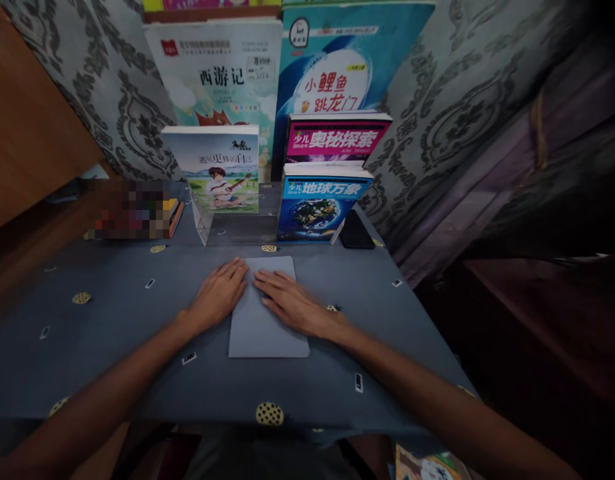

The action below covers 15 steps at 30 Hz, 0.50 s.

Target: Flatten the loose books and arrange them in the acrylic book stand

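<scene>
Head view: palms down, fingers extended, left hand point(219, 295) at the edge and right hand point(291, 301) across the face of one gray booklet point(267, 341) on a tablecloth point(117, 287), three small books point(227, 173) upright beyond

Seemingly a home reading corner
A pineapple-print tablecloth point(112, 300) is spread, children's books point(317, 210) are propped on a clear stand point(237, 230), and patterned wallpaper point(130, 93) is seen behind.

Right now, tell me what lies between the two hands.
In the head view, a bare strip of the grey booklet lies between the left hand and right hand.
</scene>
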{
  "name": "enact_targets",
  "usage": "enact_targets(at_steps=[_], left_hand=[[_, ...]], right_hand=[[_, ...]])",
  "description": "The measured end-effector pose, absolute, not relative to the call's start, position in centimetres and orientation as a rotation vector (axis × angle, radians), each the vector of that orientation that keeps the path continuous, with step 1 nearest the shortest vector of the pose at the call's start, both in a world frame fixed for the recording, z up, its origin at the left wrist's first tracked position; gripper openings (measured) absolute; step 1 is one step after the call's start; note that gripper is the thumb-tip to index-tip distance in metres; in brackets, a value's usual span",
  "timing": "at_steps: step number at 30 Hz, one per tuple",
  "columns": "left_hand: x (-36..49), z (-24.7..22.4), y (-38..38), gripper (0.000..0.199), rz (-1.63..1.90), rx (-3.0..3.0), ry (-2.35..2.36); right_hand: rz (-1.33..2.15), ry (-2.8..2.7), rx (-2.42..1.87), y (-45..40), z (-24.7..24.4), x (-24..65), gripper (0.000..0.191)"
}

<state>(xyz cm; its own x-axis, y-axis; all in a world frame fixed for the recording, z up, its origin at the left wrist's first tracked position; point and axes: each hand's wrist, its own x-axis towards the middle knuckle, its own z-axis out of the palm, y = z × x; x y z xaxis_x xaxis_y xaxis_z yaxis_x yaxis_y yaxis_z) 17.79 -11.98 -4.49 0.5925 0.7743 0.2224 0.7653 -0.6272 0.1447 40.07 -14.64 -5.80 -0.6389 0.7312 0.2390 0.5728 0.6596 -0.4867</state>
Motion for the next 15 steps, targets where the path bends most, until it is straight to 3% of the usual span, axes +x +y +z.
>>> enact_targets(at_steps=[6, 15], left_hand=[[17.7, -4.7, -12.0, 0.036, 0.457, 2.804, 1.331], [16.6, -5.7, -11.0, 0.043, 0.571, 2.644, 1.269]], right_hand=[[0.383, -2.266, -1.276, -12.4, -6.8, 42.9, 0.045], [0.356, -2.218, -1.266, -12.1, -7.1, 43.9, 0.041]])
